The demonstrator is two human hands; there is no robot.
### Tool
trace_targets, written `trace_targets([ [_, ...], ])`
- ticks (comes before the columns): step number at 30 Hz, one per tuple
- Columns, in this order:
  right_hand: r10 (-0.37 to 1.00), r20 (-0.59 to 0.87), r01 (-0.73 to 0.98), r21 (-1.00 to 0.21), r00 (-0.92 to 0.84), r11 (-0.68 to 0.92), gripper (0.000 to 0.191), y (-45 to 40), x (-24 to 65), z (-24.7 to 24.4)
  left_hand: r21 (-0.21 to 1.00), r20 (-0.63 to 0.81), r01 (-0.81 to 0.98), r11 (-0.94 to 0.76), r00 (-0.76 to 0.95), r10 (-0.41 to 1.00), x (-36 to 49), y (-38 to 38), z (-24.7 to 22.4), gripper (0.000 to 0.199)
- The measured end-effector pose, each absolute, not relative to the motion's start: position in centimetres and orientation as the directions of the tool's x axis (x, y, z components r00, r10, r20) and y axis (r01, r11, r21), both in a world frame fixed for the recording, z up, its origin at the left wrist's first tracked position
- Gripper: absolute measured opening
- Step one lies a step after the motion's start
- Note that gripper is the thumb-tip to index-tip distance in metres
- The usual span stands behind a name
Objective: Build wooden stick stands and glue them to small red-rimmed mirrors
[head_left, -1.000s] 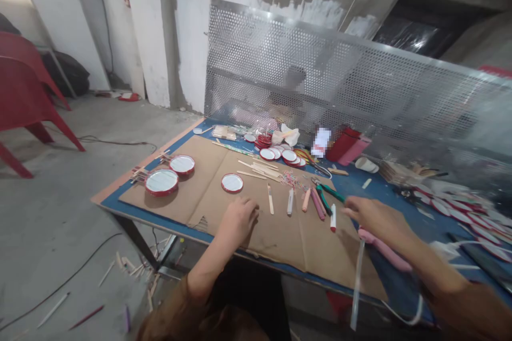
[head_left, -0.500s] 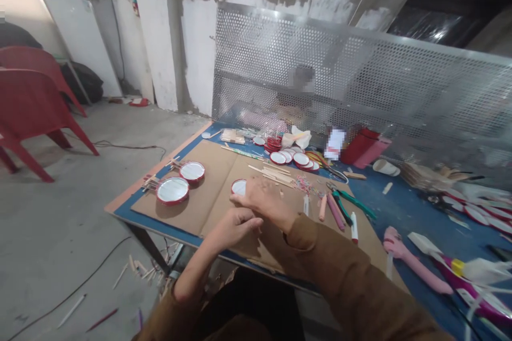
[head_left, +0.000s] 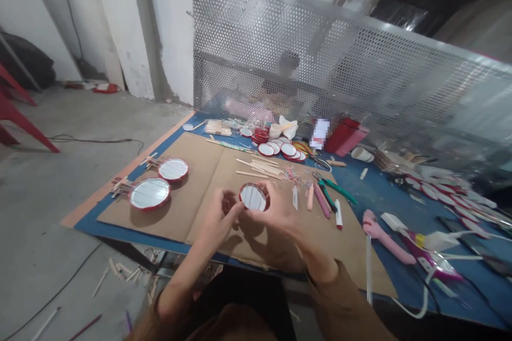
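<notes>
A small round white disc with a red rim (head_left: 253, 197) is held up over the cardboard sheet (head_left: 208, 181). My right hand (head_left: 276, 208) grips its right side between thumb and fingers. Close by on the left, my left hand (head_left: 224, 213) has curled fingers, its thumb near the disc's lower left edge; whether it touches is unclear. Two discs with sticks attached, a larger one (head_left: 149, 193) and a smaller one (head_left: 173, 169), lie at the cardboard's left. Thin wooden sticks (head_left: 262, 166) lie behind my hands.
Right of my hands are green-handled pliers (head_left: 340, 191), a white marker (head_left: 338, 214) and a pink glue gun (head_left: 388, 237). Stacked discs (head_left: 276, 148) stand behind the sticks. A perforated metal panel (head_left: 256, 26) borders the blue table, with a person beyond it.
The disc has come up off the cardboard in my right hand. My left hand has moved nearer to it. The view has shifted to the right.
</notes>
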State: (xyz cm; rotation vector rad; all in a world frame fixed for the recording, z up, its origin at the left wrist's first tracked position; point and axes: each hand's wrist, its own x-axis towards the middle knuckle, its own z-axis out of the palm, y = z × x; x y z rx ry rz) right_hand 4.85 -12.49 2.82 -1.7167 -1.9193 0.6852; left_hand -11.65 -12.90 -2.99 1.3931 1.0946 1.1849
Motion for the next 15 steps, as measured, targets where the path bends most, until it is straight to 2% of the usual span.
trace_targets([
  [3,0.983,0.033,0.748,-0.645,-0.182,0.160,0.055,-14.5,6.4,2.1,0.964,0.171,0.144,-0.225,0.314,0.934,-11.5,-12.6,-3.1,0.050],
  [6,0.978,0.051,0.732,-0.656,-0.201,0.184,0.057,-15.7,7.4,1.1,0.924,0.181,0.221,-0.311,0.463,0.867,-11.5,-12.6,-2.8,0.056],
  [11,0.983,0.087,0.670,-0.722,-0.161,0.174,0.060,-16.1,8.7,-0.1,0.858,0.162,0.359,-0.368,0.490,0.857,-10.9,-12.7,-1.9,0.055],
  [15,0.983,0.115,0.648,-0.740,-0.142,0.180,0.059,-15.5,10.3,-0.8,0.834,0.177,0.395,-0.385,0.470,0.865,-9.5,-12.3,-1.4,0.054],
])
